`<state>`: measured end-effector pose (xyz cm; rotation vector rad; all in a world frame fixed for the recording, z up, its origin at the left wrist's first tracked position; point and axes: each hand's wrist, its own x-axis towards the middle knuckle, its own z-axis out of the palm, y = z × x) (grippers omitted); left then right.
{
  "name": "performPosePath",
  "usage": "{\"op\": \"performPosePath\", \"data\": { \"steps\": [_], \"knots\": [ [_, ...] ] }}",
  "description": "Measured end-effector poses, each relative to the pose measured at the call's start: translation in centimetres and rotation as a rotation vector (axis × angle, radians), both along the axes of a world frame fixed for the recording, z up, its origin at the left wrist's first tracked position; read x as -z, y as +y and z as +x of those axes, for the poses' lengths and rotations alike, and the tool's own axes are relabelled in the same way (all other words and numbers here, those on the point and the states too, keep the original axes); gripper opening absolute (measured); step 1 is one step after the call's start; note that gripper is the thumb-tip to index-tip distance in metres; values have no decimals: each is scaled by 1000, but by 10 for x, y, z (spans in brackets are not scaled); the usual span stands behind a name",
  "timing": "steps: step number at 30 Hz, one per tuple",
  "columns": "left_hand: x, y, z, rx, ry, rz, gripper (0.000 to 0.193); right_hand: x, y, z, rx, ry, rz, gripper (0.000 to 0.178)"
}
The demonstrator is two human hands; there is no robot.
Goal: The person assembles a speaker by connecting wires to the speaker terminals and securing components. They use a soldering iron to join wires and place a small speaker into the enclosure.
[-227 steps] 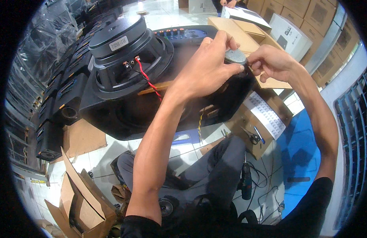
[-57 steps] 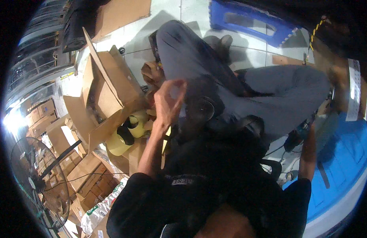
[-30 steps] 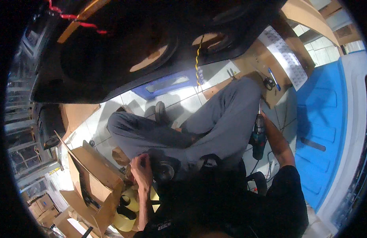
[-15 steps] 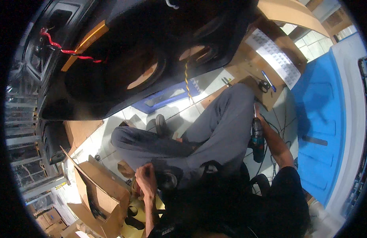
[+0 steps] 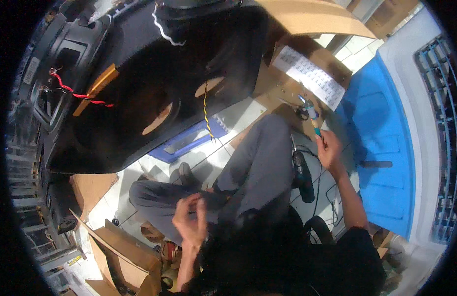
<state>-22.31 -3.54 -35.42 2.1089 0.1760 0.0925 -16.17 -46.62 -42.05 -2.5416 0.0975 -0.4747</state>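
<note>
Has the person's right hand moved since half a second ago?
Yes, rightward, judged against the dark drill: the right hand, partly hidden behind it earlier, now shows clear to its right, holding a green-handled tool.

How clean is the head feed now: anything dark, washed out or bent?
Head view: darkness swallows detail on the black cabinet; the white sheet is bright, its print unreadable; a shadow darkens part of the blue panel; fisheye bends that panel's right edge; right hand and slim tool look slightly soft.
</note>
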Motion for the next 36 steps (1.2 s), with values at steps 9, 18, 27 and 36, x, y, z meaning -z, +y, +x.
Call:
{"op": "performPosePath", "data": {
  "steps": [9, 18, 27, 36],
  "knots": [
    [-51, -179, 68, 462, 42, -683, 29, -112, 66, -36, -172, -97, 233, 15],
    [-66, -172, 67, 456, 259, -977, 26, -134, 76, -47, -289, -69, 444, 13],
    [-80, -149, 54, 510, 258, -854, 17, -136, 90, -22, -696, -544, -473, 34],
    [-71, -127, 53, 558, -151, -394, 23, -107, 116, -21, -439, -446, -414, 27]
  ]
}}
